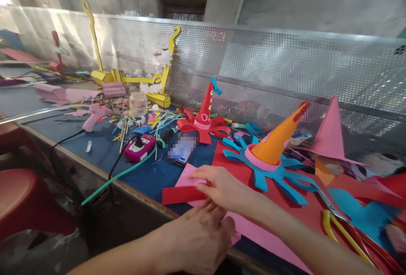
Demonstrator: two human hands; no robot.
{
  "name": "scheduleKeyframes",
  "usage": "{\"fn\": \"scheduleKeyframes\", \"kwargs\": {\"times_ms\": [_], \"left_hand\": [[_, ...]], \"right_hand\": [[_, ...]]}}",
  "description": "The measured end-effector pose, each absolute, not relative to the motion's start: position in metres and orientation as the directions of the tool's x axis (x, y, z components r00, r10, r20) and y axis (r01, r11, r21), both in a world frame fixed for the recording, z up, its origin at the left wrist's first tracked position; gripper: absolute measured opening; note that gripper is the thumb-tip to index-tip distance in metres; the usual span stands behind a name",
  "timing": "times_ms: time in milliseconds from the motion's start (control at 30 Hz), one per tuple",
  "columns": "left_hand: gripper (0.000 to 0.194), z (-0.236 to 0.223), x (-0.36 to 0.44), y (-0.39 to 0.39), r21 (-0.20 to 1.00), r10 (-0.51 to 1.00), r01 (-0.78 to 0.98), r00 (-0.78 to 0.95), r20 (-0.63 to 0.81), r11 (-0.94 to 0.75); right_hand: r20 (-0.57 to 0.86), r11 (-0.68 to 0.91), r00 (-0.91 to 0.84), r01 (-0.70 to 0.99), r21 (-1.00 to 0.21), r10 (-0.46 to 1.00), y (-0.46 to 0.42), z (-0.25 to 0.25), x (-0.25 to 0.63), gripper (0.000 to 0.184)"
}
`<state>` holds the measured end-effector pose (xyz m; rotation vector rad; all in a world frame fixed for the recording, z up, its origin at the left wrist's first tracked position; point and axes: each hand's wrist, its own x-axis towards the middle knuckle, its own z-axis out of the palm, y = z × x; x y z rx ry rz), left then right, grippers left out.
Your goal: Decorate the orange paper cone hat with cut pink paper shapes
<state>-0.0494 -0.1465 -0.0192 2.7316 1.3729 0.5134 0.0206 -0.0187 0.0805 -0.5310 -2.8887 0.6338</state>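
Note:
My right hand (pixel 223 186) reaches over from the right, fingers bent round the right end of a red paper strip (pixel 179 195). That strip lies across a piece of pink paper (pixel 187 175) near the table's front edge. Just below, my left hand (pixel 201 237) is closed, its curled fingers close against the right hand. What it grips is hidden; some pink paper shows beside its fingers. Beyond my hands stands an orange paper cone (pixel 274 137) with a pink band and blue looped strips, on red sheets (pixel 222 156). A red cone (pixel 207 106) with red loops stands farther back.
A phone (pixel 183 148), a magenta power strip (pixel 140 148) and a pink glue gun (pixel 94 114) lie to the left. Yellow-handled scissors (pixel 336 220) rest at right, near a pink cone (pixel 330 133). A perforated metal panel (pixel 253 63) borders the table's back.

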Motion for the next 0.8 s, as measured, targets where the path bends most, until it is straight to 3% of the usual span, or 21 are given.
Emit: {"fn": "scheduleKeyframes", "kwargs": {"times_ms": [100,200,300,433,567,800], "left_hand": [[0.029,0.013,-0.065,-0.115,0.166,0.749,0.755,0.548,0.372,-0.634],[0.027,0.013,-0.072,-0.123,0.199,0.802,0.854,0.337,0.493,-0.482],[0.028,0.005,-0.078,-0.137,0.181,0.870,0.936,0.193,0.454,-0.302],[0.033,0.010,-0.082,-0.129,0.201,0.901,0.927,0.226,0.371,-0.316],[0.034,0.020,-0.083,-0.117,0.266,0.917,0.898,0.272,0.293,-0.351],[0.037,0.013,-0.080,-0.120,0.196,0.898,0.919,0.257,0.356,-0.341]], "right_hand": [[-0.021,0.880,-0.958,0.272,-0.390,0.287,-0.001,0.076,0.034,0.025],[-0.008,0.904,-0.963,0.257,-0.343,0.271,0.006,0.079,0.048,0.023],[0.041,0.893,-0.944,0.296,-0.339,0.329,0.012,0.080,0.050,0.027],[0.102,0.837,-0.879,0.400,-0.373,0.465,0.020,0.072,0.034,0.031],[0.049,0.816,-0.893,0.386,-0.430,0.448,0.013,0.068,0.019,0.039],[0.110,0.780,-0.852,0.408,-0.475,0.512,0.004,0.071,0.017,0.030]]}}
